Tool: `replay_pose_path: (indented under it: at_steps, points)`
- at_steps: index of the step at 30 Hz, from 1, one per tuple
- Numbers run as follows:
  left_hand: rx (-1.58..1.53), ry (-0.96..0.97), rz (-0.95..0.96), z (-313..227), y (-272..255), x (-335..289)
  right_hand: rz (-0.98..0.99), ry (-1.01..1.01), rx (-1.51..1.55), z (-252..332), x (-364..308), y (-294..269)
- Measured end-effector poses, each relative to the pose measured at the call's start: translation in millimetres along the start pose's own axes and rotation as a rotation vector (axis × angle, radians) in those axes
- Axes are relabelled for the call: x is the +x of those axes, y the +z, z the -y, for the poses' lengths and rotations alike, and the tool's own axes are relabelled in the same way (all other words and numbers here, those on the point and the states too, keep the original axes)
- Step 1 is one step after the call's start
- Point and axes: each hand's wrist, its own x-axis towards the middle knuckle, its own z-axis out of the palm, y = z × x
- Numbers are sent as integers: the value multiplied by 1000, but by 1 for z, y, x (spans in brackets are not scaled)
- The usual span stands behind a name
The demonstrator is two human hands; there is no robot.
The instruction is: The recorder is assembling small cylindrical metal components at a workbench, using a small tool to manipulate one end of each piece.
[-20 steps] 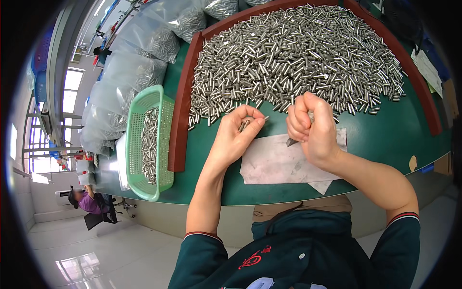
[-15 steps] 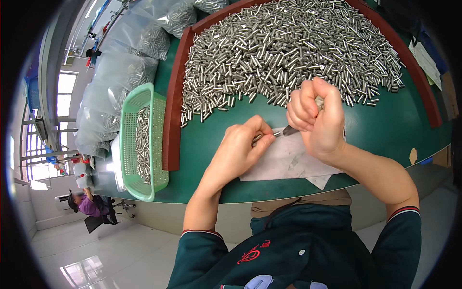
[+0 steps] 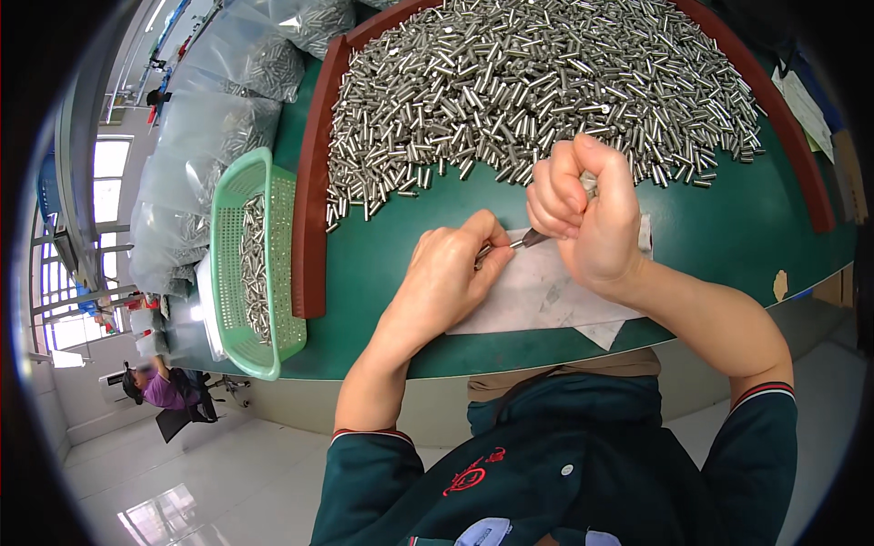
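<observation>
My left hand (image 3: 444, 278) is closed on small silver metal pins, pinched between thumb and fingers. One pin (image 3: 517, 244) sticks out toward the right. My right hand (image 3: 596, 223) makes a fist around a hand tool whose dark, tapered tip (image 3: 534, 238) shows below the fingers; a bit of its pale handle shows at the top of the fist. The tip meets the end of the pin, or very nearly so. Under both hands lies a stained whitish cloth or sheet (image 3: 537, 300). Beyond them spreads a big heap of loose metal pins (image 3: 537, 91).
A red-brown rail (image 3: 312, 209) borders the heap on the left, another (image 3: 774, 118) on the right. A green plastic basket (image 3: 280, 341) holding pins stands left on the green tabletop (image 3: 382, 227). Clear bags of pins (image 3: 196, 136) line the far left. A person (image 3: 168, 391) sits farther off.
The tool's tip has closed the small gap to the pin's end. Both hands keep their grips. The whole view has shifted slightly.
</observation>
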Motion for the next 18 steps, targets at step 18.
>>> replay_pose_path:
  at_steps: [18]
  points:
    - [-43,45,-47,-1,3,4,82,-173,-271,-8,-8,2]
